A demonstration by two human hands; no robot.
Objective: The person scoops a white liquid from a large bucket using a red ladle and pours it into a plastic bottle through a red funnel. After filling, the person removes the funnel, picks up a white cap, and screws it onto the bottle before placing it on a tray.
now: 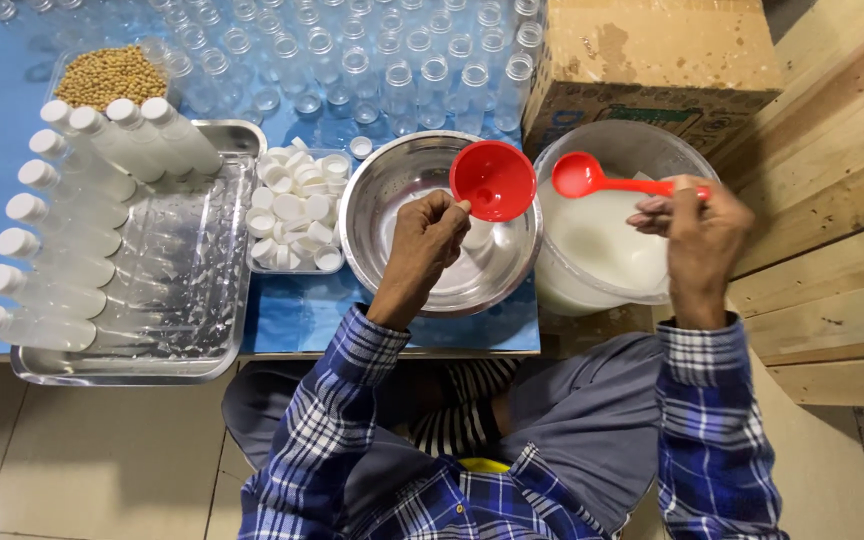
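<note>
- steel bowl sits mid-table w/ a clear bottle standing in it, red funnel right over the bottle's mouth
- white bucket just to the right of the bowl, touching or nearly, about half full of white liquid
- small clear tub left of the bowl, packed w/ white caps
- metal tray further left: row of filled, capped bottles lying along its left side, rest of tray bare
- another clear tub at top left w/ soybeans in it
- loads of empty uncapped bottles standing at the back, cardboard box beside them behind the bucket
- left hand: fingers curled narrow, pinching the funnel's rim at its lower left, hand over the bowl
- right hand: closed round the handle end of a red ladle, scoop held over the bucket above the liquid; can't tell if anything's in the scoop
</note>
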